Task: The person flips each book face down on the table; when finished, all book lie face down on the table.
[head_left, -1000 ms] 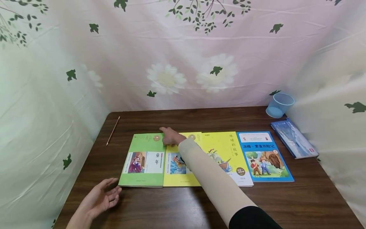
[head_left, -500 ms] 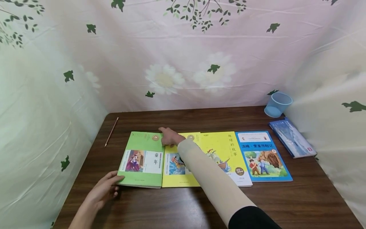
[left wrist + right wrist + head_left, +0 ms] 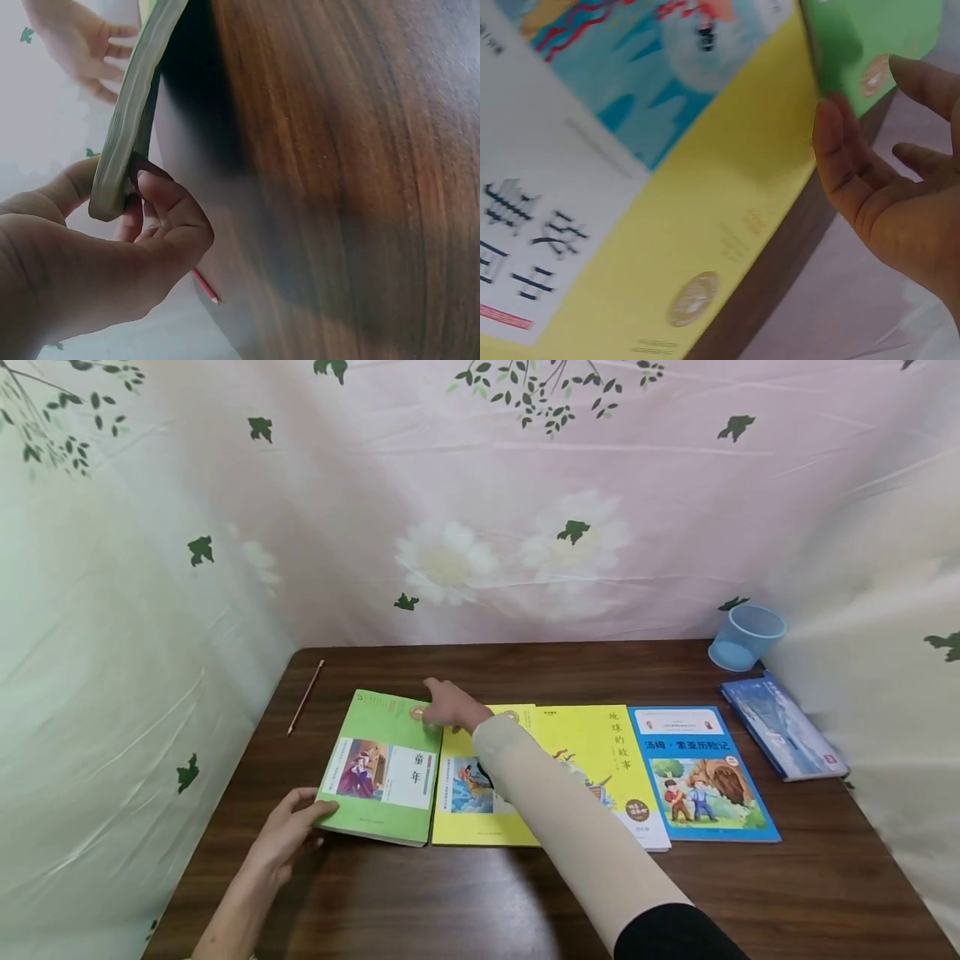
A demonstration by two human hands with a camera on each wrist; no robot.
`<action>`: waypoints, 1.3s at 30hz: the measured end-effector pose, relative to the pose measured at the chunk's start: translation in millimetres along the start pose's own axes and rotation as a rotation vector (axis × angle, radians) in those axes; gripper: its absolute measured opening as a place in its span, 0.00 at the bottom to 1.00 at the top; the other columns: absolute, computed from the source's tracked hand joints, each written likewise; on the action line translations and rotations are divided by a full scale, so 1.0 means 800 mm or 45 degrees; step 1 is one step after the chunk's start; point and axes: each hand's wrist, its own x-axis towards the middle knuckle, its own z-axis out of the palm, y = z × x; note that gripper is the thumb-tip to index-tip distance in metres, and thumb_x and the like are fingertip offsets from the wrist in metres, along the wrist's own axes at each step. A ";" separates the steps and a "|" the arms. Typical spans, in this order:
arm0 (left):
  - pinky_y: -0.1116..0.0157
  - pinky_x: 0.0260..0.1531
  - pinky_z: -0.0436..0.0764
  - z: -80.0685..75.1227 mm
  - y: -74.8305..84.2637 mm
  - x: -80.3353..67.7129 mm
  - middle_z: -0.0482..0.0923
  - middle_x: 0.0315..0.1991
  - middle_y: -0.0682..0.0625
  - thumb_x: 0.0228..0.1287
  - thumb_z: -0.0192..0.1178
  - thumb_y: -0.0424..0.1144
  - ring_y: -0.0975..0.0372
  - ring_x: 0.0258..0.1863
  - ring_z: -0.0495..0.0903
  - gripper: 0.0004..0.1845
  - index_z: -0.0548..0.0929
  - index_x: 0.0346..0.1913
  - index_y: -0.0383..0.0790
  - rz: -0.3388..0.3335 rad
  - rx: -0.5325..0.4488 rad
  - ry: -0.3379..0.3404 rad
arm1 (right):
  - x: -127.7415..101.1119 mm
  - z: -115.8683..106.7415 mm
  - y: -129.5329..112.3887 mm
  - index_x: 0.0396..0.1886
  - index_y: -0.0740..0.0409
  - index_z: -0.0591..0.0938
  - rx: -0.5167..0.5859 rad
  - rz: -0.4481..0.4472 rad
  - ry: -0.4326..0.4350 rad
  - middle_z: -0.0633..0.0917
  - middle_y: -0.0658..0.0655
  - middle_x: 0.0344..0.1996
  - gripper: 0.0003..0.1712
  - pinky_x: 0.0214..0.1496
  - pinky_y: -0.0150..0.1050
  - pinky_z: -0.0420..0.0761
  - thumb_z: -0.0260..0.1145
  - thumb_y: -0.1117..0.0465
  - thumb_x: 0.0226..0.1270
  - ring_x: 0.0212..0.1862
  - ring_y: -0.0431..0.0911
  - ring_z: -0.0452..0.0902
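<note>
A green book (image 3: 382,814) lies at the left end of a row on the dark wooden table (image 3: 420,902), turned slightly from its neighbours. My left hand (image 3: 288,831) pinches its front left corner, thumb on the cover and fingers curled beneath. That corner is raised off the wood in the left wrist view, where the page edges (image 3: 124,142) show. At the book's far right corner is my right hand (image 3: 455,706), its fingers (image 3: 836,150) extended beside the edge and its thumb (image 3: 926,86) over the cover. A yellow book (image 3: 487,835) sits right alongside, partly covered by my right arm.
Further right in the row come another yellow book (image 3: 566,720) and a blue book (image 3: 705,831). Behind them, a blue-grey book (image 3: 783,727) lies angled near a translucent blue cup (image 3: 742,639). A thin pencil (image 3: 306,697) rests at the far left. Printed cloth (image 3: 337,527) hangs around the table.
My left hand has come up to the green book's front left corner and gripped it. The book has turned a little, its far end shifting away. My right hand stays near its far corner.
</note>
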 end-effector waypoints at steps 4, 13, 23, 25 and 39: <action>0.66 0.31 0.78 0.002 0.005 -0.005 0.77 0.38 0.56 0.70 0.61 0.45 0.64 0.30 0.75 0.28 0.65 0.66 0.35 0.042 0.020 0.038 | -0.005 -0.005 -0.028 0.80 0.52 0.54 0.083 -0.045 -0.014 0.66 0.60 0.75 0.42 0.47 0.52 0.87 0.61 0.56 0.73 0.54 0.53 0.78; 0.68 0.33 0.76 0.021 0.030 -0.033 0.78 0.32 0.55 0.71 0.59 0.39 0.65 0.30 0.75 0.24 0.68 0.64 0.35 0.185 0.085 0.161 | -0.022 0.004 -0.095 0.81 0.50 0.53 0.313 -0.034 -0.072 0.67 0.59 0.74 0.45 0.48 0.55 0.86 0.63 0.53 0.71 0.65 0.60 0.74; 0.67 0.23 0.71 0.048 0.049 -0.060 0.78 0.33 0.47 0.69 0.59 0.38 0.64 0.25 0.70 0.19 0.72 0.60 0.40 0.344 0.231 0.275 | -0.033 0.008 -0.136 0.81 0.44 0.53 0.275 0.092 0.067 0.70 0.57 0.72 0.52 0.41 0.52 0.87 0.69 0.40 0.64 0.60 0.55 0.77; 0.67 0.23 0.71 0.051 0.053 -0.063 0.80 0.35 0.46 0.69 0.59 0.39 0.64 0.25 0.71 0.20 0.72 0.61 0.42 0.363 0.287 0.277 | -0.034 0.007 -0.141 0.81 0.43 0.53 0.244 0.105 0.102 0.71 0.56 0.71 0.53 0.41 0.52 0.87 0.70 0.40 0.63 0.60 0.54 0.77; 0.67 0.24 0.71 0.073 0.075 -0.077 0.83 0.44 0.43 0.69 0.58 0.41 0.62 0.27 0.73 0.19 0.71 0.60 0.44 0.446 0.447 0.314 | -0.034 -0.012 -0.151 0.78 0.45 0.58 0.093 0.066 0.203 0.78 0.58 0.52 0.45 0.18 0.41 0.77 0.68 0.58 0.64 0.25 0.48 0.71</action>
